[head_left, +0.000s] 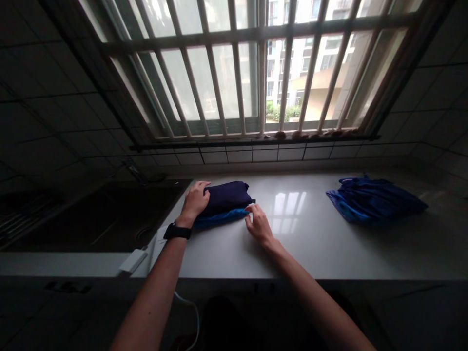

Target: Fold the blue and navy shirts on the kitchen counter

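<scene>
A folded dark blue cloth bundle [226,196] lies on the light countertop in front of me. A brighter blue fabric edge [223,217] runs along its near side. My left hand [197,197], with a black watch on the wrist, rests on the bundle's left end, fingers stretched out and thumb apart. At the right end, my right hand [259,223] pinches the brighter blue edge between thumb and fingers. A small black tab [253,201] sticks out just above those fingertips. The underside of the bundle is hidden.
Another crumpled blue cloth item [376,200] lies on the right of the countertop [300,258]. A dark sink [91,214] with a faucet [134,171] is at left. A white box-like piece [133,261] sits by the front edge, with a white cable [197,312] hanging below. Behind stands a barred window [237,87].
</scene>
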Demonstrator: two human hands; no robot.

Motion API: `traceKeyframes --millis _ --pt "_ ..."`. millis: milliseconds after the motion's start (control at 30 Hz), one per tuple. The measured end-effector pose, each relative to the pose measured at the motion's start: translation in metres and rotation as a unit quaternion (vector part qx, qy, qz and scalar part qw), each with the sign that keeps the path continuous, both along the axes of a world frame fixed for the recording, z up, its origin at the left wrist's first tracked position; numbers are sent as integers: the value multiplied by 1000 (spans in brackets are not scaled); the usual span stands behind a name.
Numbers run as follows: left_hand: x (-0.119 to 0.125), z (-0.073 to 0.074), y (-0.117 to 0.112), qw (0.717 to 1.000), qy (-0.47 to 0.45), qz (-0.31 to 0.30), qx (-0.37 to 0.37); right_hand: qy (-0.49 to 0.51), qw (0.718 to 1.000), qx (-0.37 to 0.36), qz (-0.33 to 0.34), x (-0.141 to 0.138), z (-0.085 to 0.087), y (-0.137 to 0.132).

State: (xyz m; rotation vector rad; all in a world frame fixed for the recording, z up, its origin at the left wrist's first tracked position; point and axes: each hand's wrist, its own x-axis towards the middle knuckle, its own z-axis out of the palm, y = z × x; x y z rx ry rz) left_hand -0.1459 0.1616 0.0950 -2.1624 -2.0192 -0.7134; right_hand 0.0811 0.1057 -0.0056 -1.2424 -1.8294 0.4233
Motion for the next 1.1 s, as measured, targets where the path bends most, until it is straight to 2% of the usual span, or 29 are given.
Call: traceKeyframes --millis 100,200,300,367,500,633,733,833,967,1100 --pt "21 -14 13 1000 12 -3 8 31 999 19 -15 0 6 3" --pt "35 -44 19 997 52 31 -43 37 999 8 -6 -6 8 3" --pt "38 -68 21 994 83 32 -65 34 999 -2 6 -11 7 1" --pt "36 -73 22 994 90 30 -53 33 999 -5 12 -14 6 1" --pt "37 -70 17 996 82 20 -8 37 999 -10 17 -15 8 6" --pt "43 -67 10 998 65 0 16 59 998 -1 27 -3 23 2" --pt "44 -69 11 998 63 -3 9 72 996 9 60 31 42 -19" --pt "43 -72 14 998 64 -1 -1 44 995 -26 81 87 50 -52" --pt "45 -69 14 997 71 13 -22 -54 992 -111 28 152 29 -82" --pt "60 -48 7 994 97 30 -50 -85 989 -119 11 170 4 -83"
